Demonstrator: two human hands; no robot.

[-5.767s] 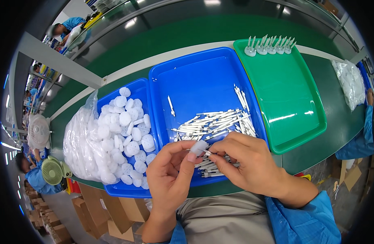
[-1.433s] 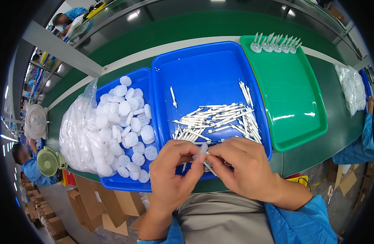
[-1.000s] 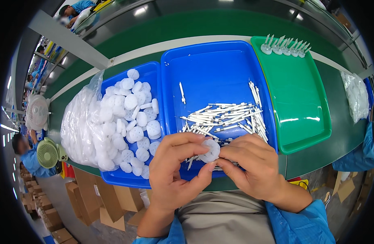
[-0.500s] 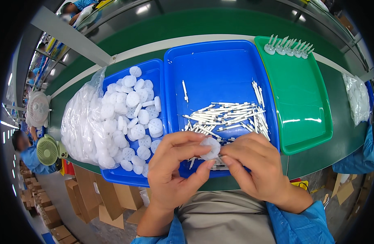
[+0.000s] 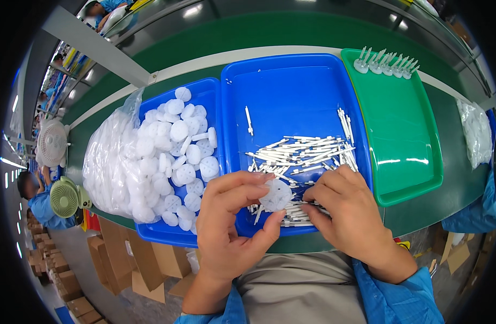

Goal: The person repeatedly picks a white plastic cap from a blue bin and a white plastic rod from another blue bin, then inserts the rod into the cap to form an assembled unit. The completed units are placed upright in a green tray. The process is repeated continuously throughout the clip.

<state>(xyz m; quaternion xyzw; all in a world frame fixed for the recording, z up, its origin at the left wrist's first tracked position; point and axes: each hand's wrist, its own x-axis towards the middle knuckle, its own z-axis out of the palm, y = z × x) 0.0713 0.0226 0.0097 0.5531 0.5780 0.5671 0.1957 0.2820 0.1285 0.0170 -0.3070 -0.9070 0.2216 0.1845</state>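
My left hand pinches a round white translucent plastic disc with small holes, between the thumb and fingers, over the near part of the middle blue tray. To its right, my right hand is down at the pile of thin white rods with dark ends in that tray. Its fingers are curled together; what is between the fingertips is hidden. More white discs lie heaped in the left blue tray, spilling from a clear plastic bag.
A green tray on the right holds a row of discs with upright rods at its far end. Another clear bag lies far right. A green fan and a white fan stand left. Cardboard boxes sit below the table.
My right hand has moved off the disc, slightly right, to the rod pile. My left hand keeps the disc, now tilted so its holed face shows.
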